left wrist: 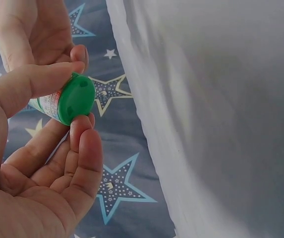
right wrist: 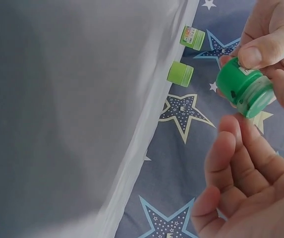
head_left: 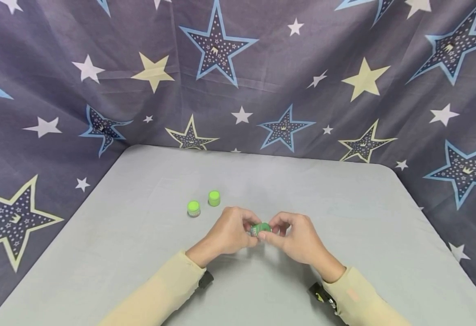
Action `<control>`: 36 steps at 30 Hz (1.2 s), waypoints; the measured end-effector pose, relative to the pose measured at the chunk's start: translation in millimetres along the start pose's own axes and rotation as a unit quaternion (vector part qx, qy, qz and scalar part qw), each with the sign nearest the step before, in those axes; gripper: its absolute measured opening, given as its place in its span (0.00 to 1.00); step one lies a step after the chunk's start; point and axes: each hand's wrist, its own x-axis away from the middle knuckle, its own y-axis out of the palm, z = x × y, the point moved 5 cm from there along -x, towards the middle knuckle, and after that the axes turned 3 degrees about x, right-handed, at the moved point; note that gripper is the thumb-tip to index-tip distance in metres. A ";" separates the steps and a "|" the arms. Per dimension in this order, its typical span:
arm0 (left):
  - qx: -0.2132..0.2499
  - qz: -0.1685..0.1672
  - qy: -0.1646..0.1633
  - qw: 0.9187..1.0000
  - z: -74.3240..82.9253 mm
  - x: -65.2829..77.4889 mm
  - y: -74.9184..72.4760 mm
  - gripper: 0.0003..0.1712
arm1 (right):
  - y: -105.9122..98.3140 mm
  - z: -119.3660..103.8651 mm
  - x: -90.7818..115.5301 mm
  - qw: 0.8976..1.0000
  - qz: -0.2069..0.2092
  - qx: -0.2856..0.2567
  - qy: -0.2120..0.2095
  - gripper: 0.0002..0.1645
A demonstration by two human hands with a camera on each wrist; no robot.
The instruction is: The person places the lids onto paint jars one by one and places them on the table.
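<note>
A small green paint jar (head_left: 261, 229) is held sideways between both hands, just above the table in front of me. My left hand (head_left: 230, 232) pinches its body, with the thumb on top and fingertips below in the left wrist view, where the jar's round green base (left wrist: 80, 99) faces the camera. At the other end, the thumb and fingers of my right hand (head_left: 301, 237) grip the cap. The right wrist view shows the pale, see-through cap (right wrist: 258, 100) on the jar; some of it is hidden behind fingers.
Two light green jars, one nearer (head_left: 193, 209) and one farther (head_left: 214, 198), stand upright on the grey-covered table (head_left: 303, 190), left of and beyond my hands. A star-patterned cloth (head_left: 262, 90) hangs behind the table and at its sides.
</note>
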 end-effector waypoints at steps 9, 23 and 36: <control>-0.001 0.000 -0.001 1.000 -1.4 0.0 0.7 0.13 | 0.7 0.6 0.8 1.000 0.001 0.006 0.018 0.15; -0.014 0.012 0.008 1.000 -1.0 -0.7 -1.2 0.16 | 0.5 -2.5 2.0 0.999 -0.012 -0.007 -0.046 0.27; -0.001 0.006 0.006 1.000 -0.5 0.0 0.2 0.14 | -0.9 -4.2 2.3 0.999 -0.004 -0.006 -0.036 0.21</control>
